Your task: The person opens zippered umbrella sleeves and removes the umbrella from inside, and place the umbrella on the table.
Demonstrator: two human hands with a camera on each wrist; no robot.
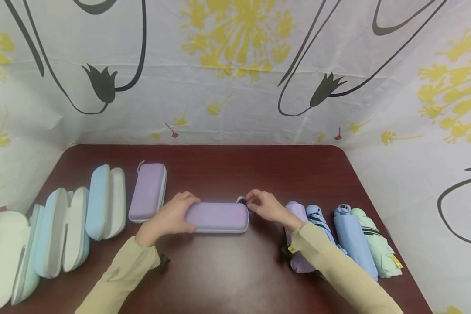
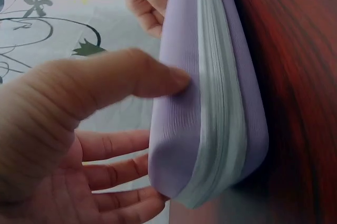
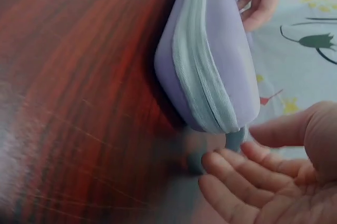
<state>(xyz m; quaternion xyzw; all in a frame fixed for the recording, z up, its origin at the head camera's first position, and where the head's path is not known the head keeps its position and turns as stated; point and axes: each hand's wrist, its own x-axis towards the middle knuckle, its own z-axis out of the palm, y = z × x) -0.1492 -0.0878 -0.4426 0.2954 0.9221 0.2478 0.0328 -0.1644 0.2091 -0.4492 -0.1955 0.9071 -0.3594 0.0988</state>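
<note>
A closed light-purple hard case (image 1: 217, 216) with a pale zip band (image 2: 218, 92) lies on the dark red table. My left hand (image 1: 172, 213) grips its left end, thumb (image 2: 176, 79) on the near side and the other fingers around the far side. At the right end, my right hand (image 1: 264, 206) pinches a small dark zip pull (image 1: 241, 200) beside a pale loop, between thumb and forefinger. The right wrist view shows a grey strap (image 3: 235, 139) at the case's end by those fingertips; its far part is blurred and hidden behind them.
Another purple case (image 1: 148, 192) lies left of my left hand. Beyond it lie opened blue cases (image 1: 98, 205) and a mint one (image 1: 5, 257). Folded umbrellas, purple (image 1: 297, 211), blue (image 1: 353, 240) and green (image 1: 382, 253), lie at the right. A patterned cloth (image 1: 235, 109) hangs behind.
</note>
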